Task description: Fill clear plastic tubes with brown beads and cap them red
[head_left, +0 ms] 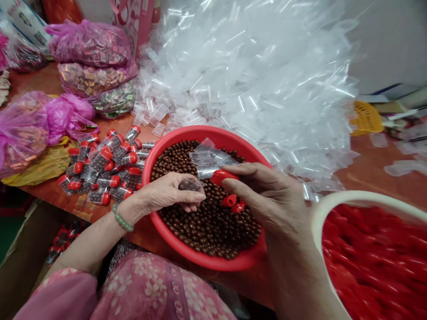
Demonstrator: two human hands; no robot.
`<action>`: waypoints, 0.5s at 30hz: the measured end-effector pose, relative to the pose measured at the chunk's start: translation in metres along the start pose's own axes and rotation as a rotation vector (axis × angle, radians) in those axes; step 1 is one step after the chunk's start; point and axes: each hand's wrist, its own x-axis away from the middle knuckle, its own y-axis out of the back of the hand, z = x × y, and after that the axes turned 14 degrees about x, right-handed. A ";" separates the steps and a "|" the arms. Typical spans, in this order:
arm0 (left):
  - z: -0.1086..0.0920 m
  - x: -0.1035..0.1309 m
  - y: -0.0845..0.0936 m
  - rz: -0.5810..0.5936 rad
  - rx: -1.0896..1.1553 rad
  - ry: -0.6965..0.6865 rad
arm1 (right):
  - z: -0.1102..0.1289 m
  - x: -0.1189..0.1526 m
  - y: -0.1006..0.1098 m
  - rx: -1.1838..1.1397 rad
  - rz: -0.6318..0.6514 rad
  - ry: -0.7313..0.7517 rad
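My left hand [165, 193] is closed around a clear plastic container [191, 183] with brown balls inside, over a red basin [173, 242]. Between the thumb and fingers of my right hand [275, 195] is a red cap [224, 177], just right of the container and apart from it. Glossy brown balls [210, 231] fill much of the basin. A few empty clear containers [208, 155] lie on the balls, and loose red caps [233, 202] show below my right fingers.
A large heap of clear containers [253, 75] covers the table behind the basin. Filled, red-capped containers [103, 164] lie to the left, near pink bags [90, 44]. At the right stands a white tub [367, 198] of red caps. An open cardboard box [23, 249] is below left.
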 end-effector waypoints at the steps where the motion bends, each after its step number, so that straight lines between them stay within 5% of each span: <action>1: 0.000 0.000 0.000 -0.003 0.000 0.001 | 0.001 -0.001 -0.001 -0.002 -0.001 0.000; 9: 0.000 -0.001 0.003 0.038 0.016 -0.021 | 0.006 -0.010 -0.017 0.174 0.155 0.201; 15: 0.000 0.000 0.003 0.005 0.047 -0.023 | -0.006 -0.001 0.000 0.146 0.039 0.068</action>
